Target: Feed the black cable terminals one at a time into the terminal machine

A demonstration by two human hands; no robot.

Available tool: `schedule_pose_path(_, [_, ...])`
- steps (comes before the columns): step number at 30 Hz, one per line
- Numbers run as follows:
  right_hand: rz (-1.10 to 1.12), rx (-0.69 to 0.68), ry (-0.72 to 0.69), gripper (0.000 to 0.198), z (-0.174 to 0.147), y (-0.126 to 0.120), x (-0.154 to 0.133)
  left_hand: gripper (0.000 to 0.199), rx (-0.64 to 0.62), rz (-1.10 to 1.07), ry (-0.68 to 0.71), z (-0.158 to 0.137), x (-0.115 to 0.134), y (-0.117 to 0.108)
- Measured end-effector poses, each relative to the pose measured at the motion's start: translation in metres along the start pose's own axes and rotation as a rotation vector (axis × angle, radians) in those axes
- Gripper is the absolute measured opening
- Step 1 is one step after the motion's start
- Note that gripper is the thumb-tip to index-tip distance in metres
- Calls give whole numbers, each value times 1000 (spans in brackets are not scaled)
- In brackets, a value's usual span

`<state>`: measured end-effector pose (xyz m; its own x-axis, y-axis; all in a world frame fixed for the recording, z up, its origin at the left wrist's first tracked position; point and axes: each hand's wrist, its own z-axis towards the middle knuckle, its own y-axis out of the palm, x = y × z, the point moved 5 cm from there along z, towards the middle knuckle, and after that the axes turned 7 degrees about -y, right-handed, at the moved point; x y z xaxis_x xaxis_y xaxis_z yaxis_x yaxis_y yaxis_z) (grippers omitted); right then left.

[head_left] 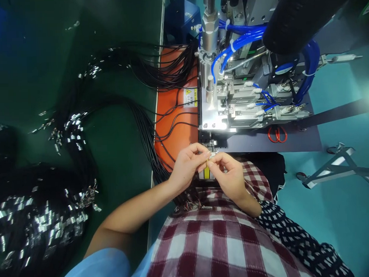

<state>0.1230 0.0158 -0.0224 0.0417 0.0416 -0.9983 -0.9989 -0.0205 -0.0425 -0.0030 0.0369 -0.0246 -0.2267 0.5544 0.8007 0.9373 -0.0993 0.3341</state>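
My left hand [188, 166] is closed in a pinch just in front of the machine's near edge. Facing it, my right hand [229, 175] pinches too, and the fingertips of both hands meet. A small whitish piece [213, 154] shows at the fingertips, too small and covered to name. Just beyond them is the metal fixture edge [210, 145] of the machine. Below the fingers, a yellow-and-white label [206, 173] is partly hidden. Loose thin wire ends [191, 205] lie against the checked apron [206, 234].
A pneumatic machine [213, 109] with blue air hoses [244, 41] stands ahead. Black cables [144, 132] run over the orange plate [168, 110] onto the dark green table [118, 136], where bundles with shiny ends [45, 220] lie. Red-handled scissors [277, 134] rest at right.
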Motion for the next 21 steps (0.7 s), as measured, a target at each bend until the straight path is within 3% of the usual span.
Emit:
schedule_pose_path(5, [-46, -2, -44, 16, 0, -5, 0, 25, -114, 154, -60, -2, 11, 3])
schedule_pose_path(8, [-103, 7, -119, 14, 0, -10, 0, 27, -88, 244, -70, -4, 15, 1])
schedule_pose_path(14, [-210, -2, -209, 12, 1, -12, 3, 26, -49, 163, -74, -1, 5, -3])
schedule_pose_path(21, [-81, -165, -51, 13, 21, -32, 3, 22, -69, 176, -120, -1, 5, -2])
